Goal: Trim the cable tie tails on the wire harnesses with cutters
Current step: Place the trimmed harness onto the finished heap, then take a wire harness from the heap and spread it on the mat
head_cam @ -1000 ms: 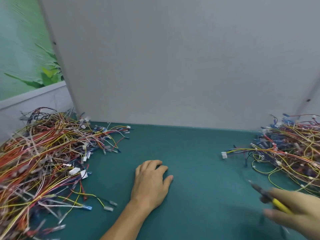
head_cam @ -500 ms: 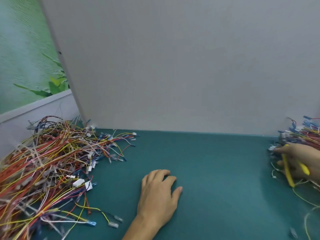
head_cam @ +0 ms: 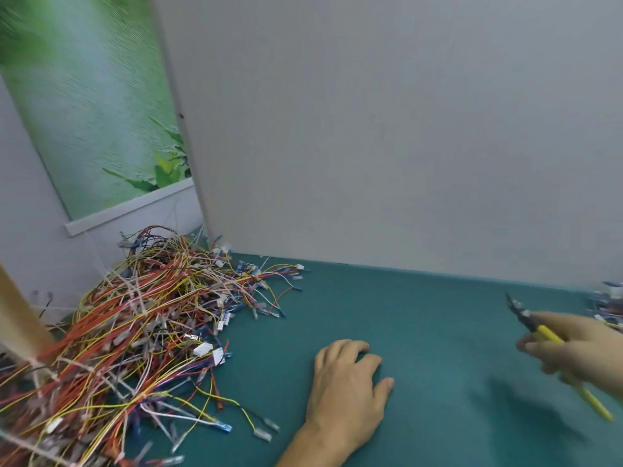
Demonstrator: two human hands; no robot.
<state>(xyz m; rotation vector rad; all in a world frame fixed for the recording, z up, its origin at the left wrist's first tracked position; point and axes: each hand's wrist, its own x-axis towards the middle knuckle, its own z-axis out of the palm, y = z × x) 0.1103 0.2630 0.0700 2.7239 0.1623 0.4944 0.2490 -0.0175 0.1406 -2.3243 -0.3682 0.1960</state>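
Yellow-handled cutters (head_cam: 547, 337) clamped in the right hand (head_cam: 573, 352), fingers curled round the handles, well to the right of the left hand (head_cam: 347, 389) and a little farther from the body. Dark cutter head pointed up and back towards the left hand's side. Too blurred to tell whether the jaws stood apart or together. One yellow handle stuck out below the fist.

Left hand itself lay palm-down on the teal mat (head_cam: 421, 332), fingers loosely bent, thumb out to the right. Held nothing and touched no wire.

Big tangled pile of wire harnesses (head_cam: 141, 332) heaped to the left of the left hand, with red, yellow, white and blue strands. Nearest loose ends lay near the wrist but apart from it. White cable ties (head_cam: 136, 303) cinched round bundles in that heap, thin tails poking out. White connector (head_cam: 202, 348) at the pile's rim, between the heap and the left hand. Blue terminal (head_cam: 224, 427) lower left of the hand, near the forearm.

Smaller heap of harnesses (head_cam: 610, 308) far right of the left hand, beyond the right hand, cut off by the frame edge.

Grey partition board (head_cam: 404, 146) stood upright beyond the left hand, along the mat's far edge. Green leaf poster (head_cam: 94, 112) up and left of the hand, behind the big pile. Tan blurred shape (head_cam: 17, 318) at the far left; could not tell what.
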